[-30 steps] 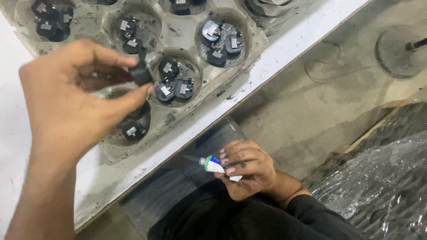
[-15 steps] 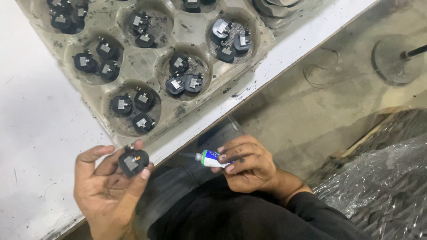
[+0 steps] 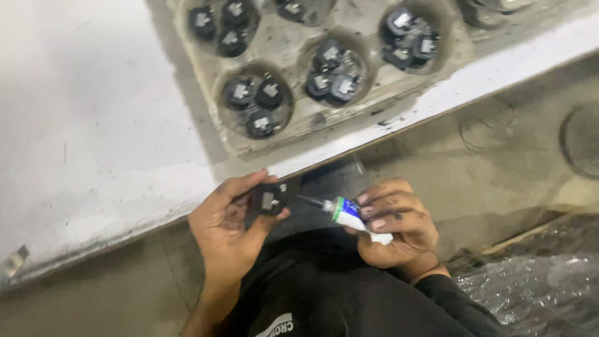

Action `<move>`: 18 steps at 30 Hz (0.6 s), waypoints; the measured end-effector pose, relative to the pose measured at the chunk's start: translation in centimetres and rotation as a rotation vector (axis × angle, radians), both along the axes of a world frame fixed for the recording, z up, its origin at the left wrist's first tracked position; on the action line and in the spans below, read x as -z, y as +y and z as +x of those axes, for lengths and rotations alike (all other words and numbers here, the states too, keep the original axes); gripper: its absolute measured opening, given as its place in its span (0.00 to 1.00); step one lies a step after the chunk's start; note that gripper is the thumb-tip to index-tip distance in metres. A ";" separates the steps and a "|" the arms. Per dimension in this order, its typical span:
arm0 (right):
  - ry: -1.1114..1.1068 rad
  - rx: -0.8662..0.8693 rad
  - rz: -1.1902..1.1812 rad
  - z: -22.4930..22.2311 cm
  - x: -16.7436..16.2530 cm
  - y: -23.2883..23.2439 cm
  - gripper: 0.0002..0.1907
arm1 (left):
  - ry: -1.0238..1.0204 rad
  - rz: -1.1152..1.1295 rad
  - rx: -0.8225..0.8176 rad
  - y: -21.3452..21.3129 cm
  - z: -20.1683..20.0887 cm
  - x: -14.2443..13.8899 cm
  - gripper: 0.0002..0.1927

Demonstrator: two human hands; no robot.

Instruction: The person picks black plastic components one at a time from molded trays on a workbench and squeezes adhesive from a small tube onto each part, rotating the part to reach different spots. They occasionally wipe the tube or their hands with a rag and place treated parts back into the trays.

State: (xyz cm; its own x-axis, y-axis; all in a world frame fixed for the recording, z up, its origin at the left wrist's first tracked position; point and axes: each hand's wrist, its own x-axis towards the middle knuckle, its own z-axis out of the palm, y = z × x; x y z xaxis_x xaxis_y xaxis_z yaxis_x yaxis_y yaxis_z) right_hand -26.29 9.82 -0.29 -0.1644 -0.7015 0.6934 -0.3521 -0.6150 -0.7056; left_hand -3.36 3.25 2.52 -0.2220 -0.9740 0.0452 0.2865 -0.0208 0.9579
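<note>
Below the bench (image 3: 93, 156) edge, at 6 o'clock from the tray (image 3: 299, 122), the left hand (image 3: 234, 234) pinches a black part (image 3: 269, 200) while the right hand (image 3: 393, 228) grips a glue tube (image 3: 349, 215), nozzle nearly touching it; gluing seems at hand, needing a steady squeeze.

Table edge (image 3: 437, 100) and tray (image 3: 206, 118) crowd above.

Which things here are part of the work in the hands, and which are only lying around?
In use:
- left hand
- black part, held by the left hand
- right hand
- tube, held by the right hand, nozzle aimed at the part
- tray of more black parts

Lying about:
- plastic wrap
- round base on the floor
- table, its bare white part
</note>
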 end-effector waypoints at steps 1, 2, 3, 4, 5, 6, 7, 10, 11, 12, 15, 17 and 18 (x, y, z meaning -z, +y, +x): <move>0.032 -0.002 0.032 0.0 -0.1 0.2 0.23 | 0.004 -0.023 0.001 0.0 -0.3 0.2 0.24; 0.058 0.038 0.042 0.1 0.0 0.3 0.23 | 0.007 -0.047 0.002 0.0 -0.4 0.3 0.24; 0.086 0.079 0.050 0.3 0.0 0.5 0.23 | 0.012 -0.071 0.004 -0.1 -0.5 0.4 0.23; 0.115 0.123 0.054 0.5 0.2 0.6 0.23 | 0.011 -0.092 0.007 0.0 -0.6 0.5 0.23; 0.123 0.121 0.051 0.5 0.3 0.7 0.23 | 0.011 -0.113 0.014 0.0 -0.6 0.5 0.22; 0.133 0.124 0.048 0.6 0.4 0.8 0.23 | 0.014 -0.132 0.027 0.0 -0.7 0.6 0.21; 0.143 0.129 0.046 0.6 0.6 0.8 0.23 | 0.019 -0.126 0.022 0.0 -0.7 0.5 0.22; 0.159 0.071 0.014 0.2 0.9 0.7 0.24 | 0.033 -0.117 0.027 0.0 -0.9 0.4 0.22; 0.164 0.063 0.003 0.1 1.1 0.6 0.24 | 0.034 -0.116 0.027 0.0 -1.0 0.5 0.23; 0.168 0.057 -0.009 0.0 1.2 0.5 0.23 | 0.035 -0.116 0.030 -0.1 -1.1 0.5 0.23; 0.189 0.056 -0.030 -0.5 1.5 0.1 0.23 | 0.061 -0.103 0.048 -0.2 -1.0 0.9 0.24; 0.221 0.020 -0.073 -1.0 1.6 -0.5 0.23 | 0.067 -0.112 0.056 -0.2 -1.0 1.2 0.24; 0.245 -0.019 -0.112 -1.5 1.6 -0.9 0.24 | 0.070 -0.117 0.060 -0.2 -1.0 1.3 0.24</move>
State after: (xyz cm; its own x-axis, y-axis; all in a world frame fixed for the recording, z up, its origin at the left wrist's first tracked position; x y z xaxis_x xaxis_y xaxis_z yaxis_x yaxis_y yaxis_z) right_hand -27.80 8.91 -1.86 0.0308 -0.6193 0.7846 -0.4917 -0.6928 -0.5275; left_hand -4.37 3.00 1.25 -0.2720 -0.9463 0.1747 0.3547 0.0702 0.9323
